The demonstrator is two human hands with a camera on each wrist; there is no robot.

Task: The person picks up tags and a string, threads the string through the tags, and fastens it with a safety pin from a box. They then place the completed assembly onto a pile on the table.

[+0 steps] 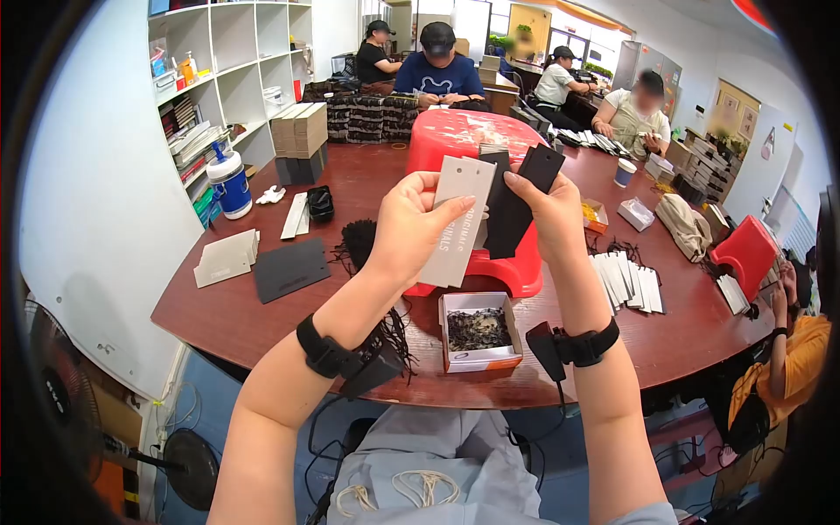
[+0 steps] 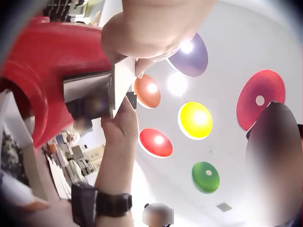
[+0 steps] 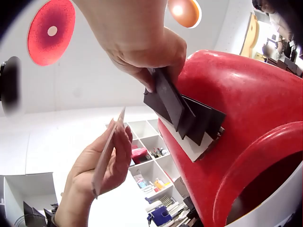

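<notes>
My left hand [image 1: 404,223] pinches light grey card tags [image 1: 448,249], each with a small punched hole and pale "ORIGINALS" lettering. In my right hand [image 1: 560,214] are several black card tags [image 1: 509,229], fanned apart under the thumb. Both hands are raised side by side in front of an upturned-looking red plastic stool [image 1: 429,131]. From the right wrist view, the black tags [image 3: 169,100] overlap a pale one, and the grey tag [image 3: 105,158] in the left hand shows edge-on. Below the hands, an open white box [image 1: 481,360] holds small dark strings.
Grey cards [image 1: 226,258] and a black card stack [image 1: 291,269] lie at left, near black cords [image 1: 359,241]. Strung white tags [image 1: 626,284] spread at right. A blue jug [image 1: 229,188], a paper cup [image 1: 624,172] and card stacks [image 1: 299,131] stand farther back. Other people sit around the table.
</notes>
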